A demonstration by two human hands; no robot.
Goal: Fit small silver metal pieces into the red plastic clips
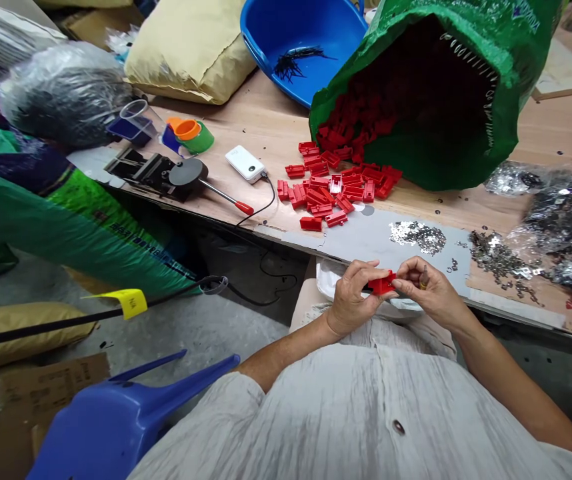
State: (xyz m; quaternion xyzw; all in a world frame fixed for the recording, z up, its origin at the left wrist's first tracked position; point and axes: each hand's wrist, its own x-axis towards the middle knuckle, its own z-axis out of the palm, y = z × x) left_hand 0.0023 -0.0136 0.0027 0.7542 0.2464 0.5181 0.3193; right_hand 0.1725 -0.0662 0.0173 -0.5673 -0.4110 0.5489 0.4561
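My left hand [355, 298] is closed round a red plastic housing [381, 283], held just off the table's front edge above my lap. The fingertips of my right hand [429, 290] are pinched together at the housing's right end; whether a small part sits between them is hidden. Just beyond my hands lies a pile of shiny flat metal pieces [417, 237] on a grey sheet [366, 233]. Farther back, loose red plastic housings [320, 195] spill from the mouth of a green sack [496, 153] lying on its side.
Darker small metal parts [501, 257] and clear plastic bags of metal parts [566, 223] lie at the right. A blue basin [266, 47] holds thin black strips. Left of the red pile are a white power bank [245, 164] and a lever tool [181, 177]. A blue stool [101, 427] stands lower left.
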